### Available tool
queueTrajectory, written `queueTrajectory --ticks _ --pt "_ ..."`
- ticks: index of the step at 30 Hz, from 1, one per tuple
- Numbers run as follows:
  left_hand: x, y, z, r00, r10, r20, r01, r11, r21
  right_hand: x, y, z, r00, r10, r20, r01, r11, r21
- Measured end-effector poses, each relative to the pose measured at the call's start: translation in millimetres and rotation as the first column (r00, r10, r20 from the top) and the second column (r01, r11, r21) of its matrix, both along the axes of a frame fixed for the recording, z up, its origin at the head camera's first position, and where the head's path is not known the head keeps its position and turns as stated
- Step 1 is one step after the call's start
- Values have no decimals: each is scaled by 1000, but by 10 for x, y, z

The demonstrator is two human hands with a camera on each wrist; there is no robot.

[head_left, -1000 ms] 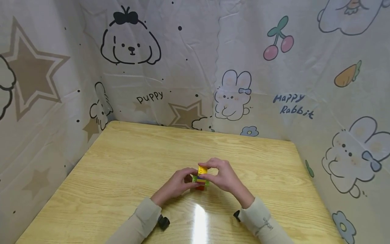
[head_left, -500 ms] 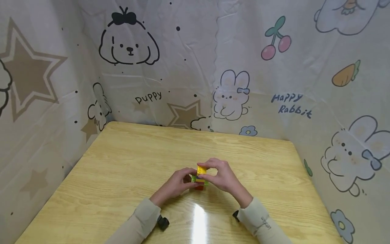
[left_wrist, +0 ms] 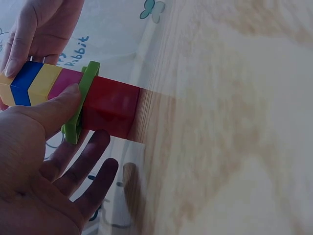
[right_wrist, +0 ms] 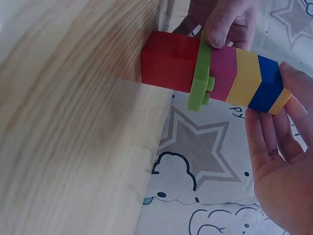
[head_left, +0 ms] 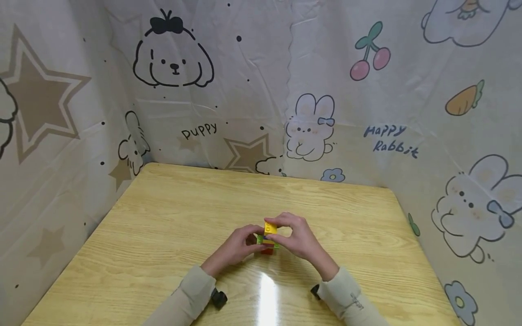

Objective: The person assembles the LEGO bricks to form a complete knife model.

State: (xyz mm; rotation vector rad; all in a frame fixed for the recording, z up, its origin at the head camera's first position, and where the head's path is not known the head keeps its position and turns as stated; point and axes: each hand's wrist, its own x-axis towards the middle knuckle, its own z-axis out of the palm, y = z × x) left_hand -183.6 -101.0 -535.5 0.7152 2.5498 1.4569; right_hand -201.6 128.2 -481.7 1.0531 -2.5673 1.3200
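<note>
A tower of toy building blocks stands on the wooden table. From the bottom up it has a red block (left_wrist: 111, 106), a wider light green plate (right_wrist: 198, 81), a magenta block (right_wrist: 223, 73), a yellow block (right_wrist: 245, 76), a blue block (right_wrist: 266, 84) and the top yellow block (head_left: 270, 227). My left hand (head_left: 236, 245) grips the tower low down, its thumb lying across the magenta block and the green plate in the left wrist view. With thumb and fingers, my right hand (head_left: 301, 236) pinches the top yellow block, which sits on the blue one.
The wooden table (head_left: 195, 199) reaches back to a printed cloth (head_left: 253, 81) with cartoon animals and stars, which also hangs at both sides. Black wrist devices show at the left sleeve (head_left: 193, 285) and the right sleeve (head_left: 342, 287).
Almost nothing differs: both hands keep their grips and the tower stands in the same place. The head view has shifted very slightly.
</note>
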Motion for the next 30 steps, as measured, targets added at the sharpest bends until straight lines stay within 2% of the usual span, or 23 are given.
queueTrajectory --ticks 9,13,22,30 --pt "4 8 28 1000 10 -9 -10 1000 2 37 5 -34 999 -4 44 5 999 -37" --pt "8 10 26 1000 12 11 -12 1000 2 47 26 -53 995 19 98 -14 999 -45" --pt "25 8 27 998 25 55 -25 1000 2 87 129 -203 968 3 252 -8 1000 20" --pt "7 19 -10 998 37 54 -37 999 -1 65 161 -300 962 -21 271 2 998 69"
